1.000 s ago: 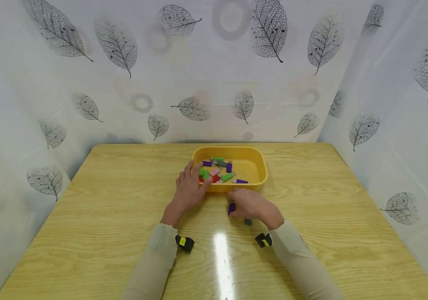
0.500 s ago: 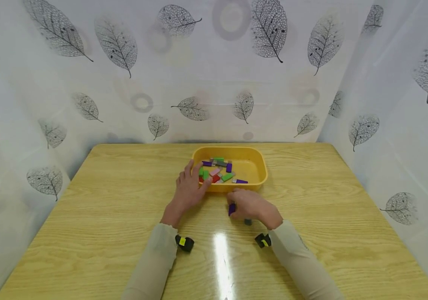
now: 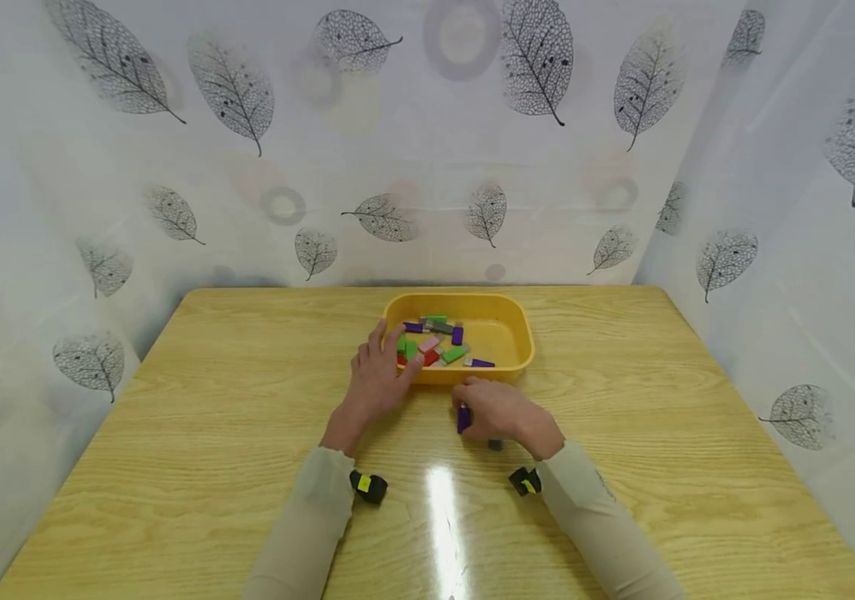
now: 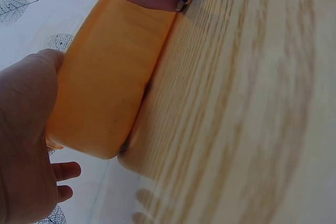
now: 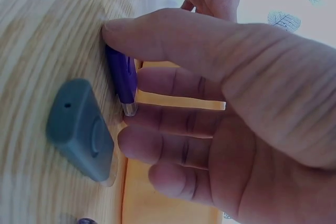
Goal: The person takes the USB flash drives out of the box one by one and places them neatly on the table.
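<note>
My right hand [image 3: 498, 410] is low over the table just before the yellow tray [image 3: 521, 367]. It pinches a purple USB stick [image 5: 122, 74] between thumb and fingers; the stick's metal plug points toward the tray, by a fingertip. On the table beside this hand lies a grey USB stick [image 5: 81, 129], partly hidden by the hand in the head view. My left hand [image 3: 377, 379] rests on the tray's front left corner, fingers spread and fairly straight, with the thumb over the front rim. Inside the tray lie a green USB stick [image 3: 456, 353], a red one [image 3: 432, 357] and several others.
The wooden table [image 3: 247, 400] reaches back to a leaf-patterned curtain [image 3: 427, 150], which also hangs along both sides. A small dark object [image 5: 86, 221] shows at the bottom edge of the right wrist view. Light glares off the table between the forearms.
The purple USB stick has turned slightly in my right fingers, and its plug end shows more. My left hand and the tray have stayed put.
</note>
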A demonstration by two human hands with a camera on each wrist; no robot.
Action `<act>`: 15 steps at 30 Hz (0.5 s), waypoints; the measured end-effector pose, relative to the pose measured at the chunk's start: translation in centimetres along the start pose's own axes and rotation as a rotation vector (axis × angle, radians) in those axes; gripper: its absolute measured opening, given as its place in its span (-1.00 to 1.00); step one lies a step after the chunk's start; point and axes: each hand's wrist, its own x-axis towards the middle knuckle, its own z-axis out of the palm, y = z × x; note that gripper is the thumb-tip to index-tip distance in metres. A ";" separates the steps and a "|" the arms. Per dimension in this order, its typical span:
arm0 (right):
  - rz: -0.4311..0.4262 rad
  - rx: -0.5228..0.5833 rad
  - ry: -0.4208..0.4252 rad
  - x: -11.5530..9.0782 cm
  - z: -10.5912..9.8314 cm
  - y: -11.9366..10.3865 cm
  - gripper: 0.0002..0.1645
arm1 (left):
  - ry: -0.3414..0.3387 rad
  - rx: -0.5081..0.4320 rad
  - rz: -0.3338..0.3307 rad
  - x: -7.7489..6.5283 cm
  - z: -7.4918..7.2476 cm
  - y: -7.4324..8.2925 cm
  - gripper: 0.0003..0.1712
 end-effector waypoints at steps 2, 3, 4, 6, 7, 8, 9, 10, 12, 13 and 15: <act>0.003 -0.004 -0.002 0.0 0.0 0.0 -0.65 | 0.002 0.002 -0.002 0.0 0.0 0.0 -0.19; 0.006 -0.004 -0.003 0.0 0.1 0.0 -0.64 | 0.003 0.004 -0.002 0.0 0.0 0.0 -0.19; 0.008 -0.005 -0.004 0.0 0.1 0.0 -0.63 | 0.003 0.006 -0.004 0.0 0.0 0.0 -0.19; 0.012 -0.008 -0.005 0.0 0.1 0.0 -0.63 | 0.004 0.011 -0.005 0.0 0.1 0.0 -0.19; 0.013 -0.009 -0.006 0.0 0.1 0.0 -0.62 | 0.004 0.013 -0.006 0.0 0.1 -0.1 -0.19; 0.014 -0.009 -0.005 0.0 0.1 0.0 -0.62 | 0.003 0.014 -0.006 0.0 0.1 -0.1 -0.19; 0.015 -0.010 -0.006 0.0 0.1 0.0 -0.62 | 0.004 0.013 -0.006 0.1 0.1 -0.1 -0.20; 0.016 -0.011 -0.007 0.0 0.2 0.0 -0.62 | 0.002 0.014 -0.007 0.1 0.1 -0.1 -0.20; 0.016 -0.013 -0.007 0.0 0.2 0.0 -0.61 | 0.000 0.014 -0.008 0.1 0.1 0.0 -0.20; 0.015 -0.012 -0.006 0.0 0.2 0.1 -0.60 | -0.001 0.013 -0.008 0.1 0.1 0.0 -0.20; 0.013 -0.007 -0.007 0.0 0.2 0.1 -0.59 | -0.005 0.015 -0.011 0.1 0.0 0.0 -0.20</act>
